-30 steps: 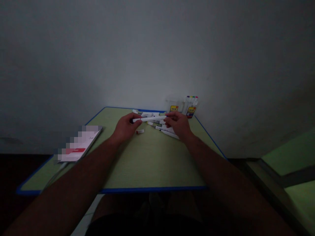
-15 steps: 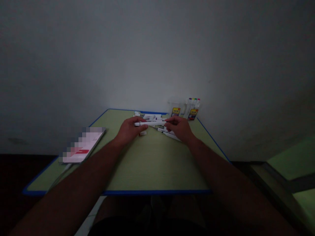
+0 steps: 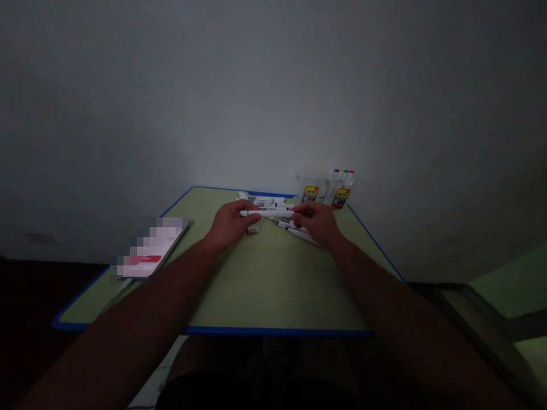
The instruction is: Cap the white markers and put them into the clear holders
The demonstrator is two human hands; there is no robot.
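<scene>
A white marker lies level between my hands, above the table. My left hand is closed around its left end, thumb below and fingers over the top. My right hand pinches the right end, beside a dark band on the marker; whether a cap sits there is hidden by the fingers. Behind the held marker, several white markers lie in a loose pile. More white markers lie next to my right hand. A small white and red cap-like piece rests on the table near my left hand.
A transparent case with a yellow and black label stands at the back right. Beside it, a clear pack of markers shows coloured tops. On the left, a lit tablet or laptop with a cable lies on the blue-edged table.
The view has shifted slightly, so everything appears a little further right. Both hands keep their hold on the marker, with hardly any other visible change.
</scene>
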